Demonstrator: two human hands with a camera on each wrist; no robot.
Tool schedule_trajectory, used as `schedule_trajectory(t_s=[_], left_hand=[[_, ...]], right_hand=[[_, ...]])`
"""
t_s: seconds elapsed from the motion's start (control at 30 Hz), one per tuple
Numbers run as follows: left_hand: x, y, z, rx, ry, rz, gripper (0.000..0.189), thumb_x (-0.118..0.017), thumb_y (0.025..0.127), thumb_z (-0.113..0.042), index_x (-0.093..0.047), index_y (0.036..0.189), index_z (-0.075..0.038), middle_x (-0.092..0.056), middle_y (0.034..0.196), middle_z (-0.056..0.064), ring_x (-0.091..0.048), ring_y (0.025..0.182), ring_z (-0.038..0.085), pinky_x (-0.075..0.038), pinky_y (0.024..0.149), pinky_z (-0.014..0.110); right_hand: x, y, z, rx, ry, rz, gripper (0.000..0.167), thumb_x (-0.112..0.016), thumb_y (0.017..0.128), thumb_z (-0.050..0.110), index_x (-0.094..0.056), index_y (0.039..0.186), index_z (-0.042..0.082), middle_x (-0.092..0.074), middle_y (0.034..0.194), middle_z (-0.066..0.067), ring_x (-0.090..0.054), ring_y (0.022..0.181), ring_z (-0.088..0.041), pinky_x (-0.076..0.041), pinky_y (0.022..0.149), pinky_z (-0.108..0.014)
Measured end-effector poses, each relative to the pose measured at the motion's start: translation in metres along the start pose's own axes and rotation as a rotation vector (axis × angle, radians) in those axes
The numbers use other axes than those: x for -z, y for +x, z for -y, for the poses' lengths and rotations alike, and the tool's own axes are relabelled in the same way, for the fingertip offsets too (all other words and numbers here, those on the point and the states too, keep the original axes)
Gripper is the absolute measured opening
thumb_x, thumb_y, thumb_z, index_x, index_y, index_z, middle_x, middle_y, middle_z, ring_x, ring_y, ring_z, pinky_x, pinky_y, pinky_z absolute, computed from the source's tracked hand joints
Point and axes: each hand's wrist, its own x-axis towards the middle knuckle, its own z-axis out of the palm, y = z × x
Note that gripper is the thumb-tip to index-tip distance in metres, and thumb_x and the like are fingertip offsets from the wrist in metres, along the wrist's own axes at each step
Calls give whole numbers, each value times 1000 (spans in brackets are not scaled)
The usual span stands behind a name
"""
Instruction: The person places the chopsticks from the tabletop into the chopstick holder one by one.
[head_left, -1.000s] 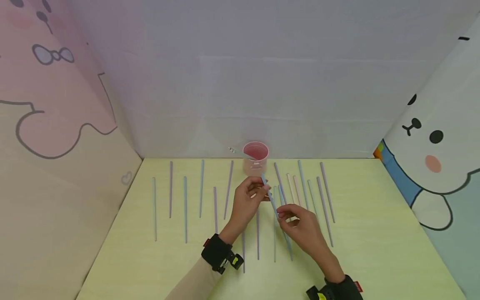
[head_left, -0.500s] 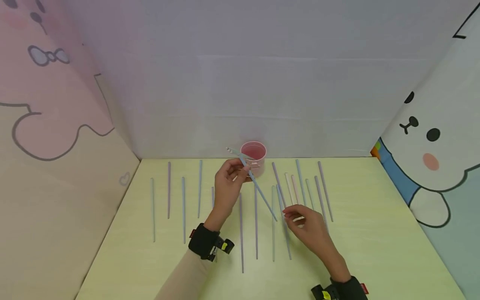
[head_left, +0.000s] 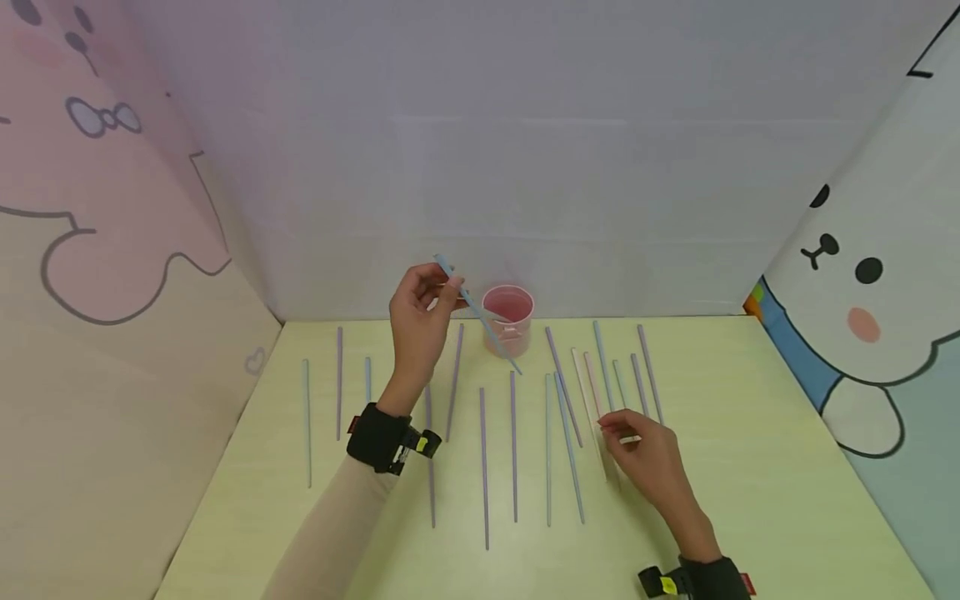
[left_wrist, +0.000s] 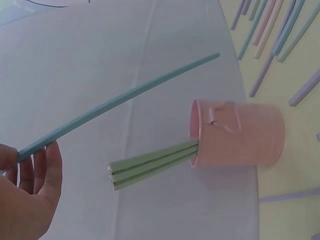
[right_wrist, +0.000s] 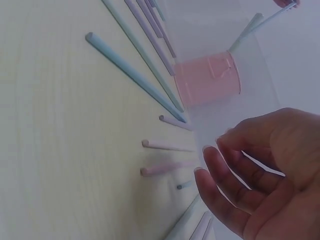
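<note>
My left hand pinches a thin light-blue stick near its upper end, thumb against fingers. The stick slants down to the right, its lower part overlapping the small pink bucket in the head view. In the left wrist view, the blue stick stretches past the mouth of the bucket, apart from it. Several green sticks lean out of the bucket. My right hand hovers over the sticks at the right, fingers loosely bent; the right wrist view shows nothing between its fingers.
Several purple, blue, green, white and pink sticks lie spread on the pale yellow table, such as a purple stick in front and a green stick at left. A pale cloth wall rises right behind the bucket.
My left hand has moved left and up, carrying the blue stick from the middle to beside the bucket. My right hand has let go of the stick's lower end and shifted right.
</note>
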Motion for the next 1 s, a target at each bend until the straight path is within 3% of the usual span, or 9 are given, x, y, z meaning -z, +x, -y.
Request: schedule_trajectory(t_s=[0.23, 0.47, 0.7, 1.0], left_hand=[[8, 28, -12, -67, -4, -90, 19, -67, 98, 0, -59, 115, 6, -64, 104, 16, -67, 85, 24, -62, 79, 40], [9, 40, -15, -131, 21, -153, 15, -66, 99, 0, -58, 112, 2, -62, 101, 8, -64, 87, 34, -61, 82, 45], [6, 36, -4, -141, 72, -188, 16, -65, 99, -1, -57, 112, 4, -61, 104, 11, -63, 91, 31, -61, 81, 41], [-3, 16, 22, -107, 191, -161, 22, -66, 99, -1, -57, 117, 8, -62, 108, 22, -64, 97, 36, -60, 81, 40]], right_hand=[[13, 0, -11, -42, -38, -33, 14, -74, 91, -1, -75, 104, 4, -74, 91, -7, -70, 81, -24, -58, 66, -23], [25, 6, -28, -76, -141, -84, 15, -70, 92, -2, -75, 105, 3, -74, 90, -8, -70, 82, -26, -58, 66, -29], [33, 19, -42, -142, -221, -136, 15, -68, 92, 2, -75, 105, 2, -74, 89, -13, -68, 76, -30, -51, 61, -33], [30, 16, -54, -217, -246, -103, 16, -67, 93, 5, -74, 107, 1, -73, 92, -14, -69, 80, -31, -52, 62, -38]])
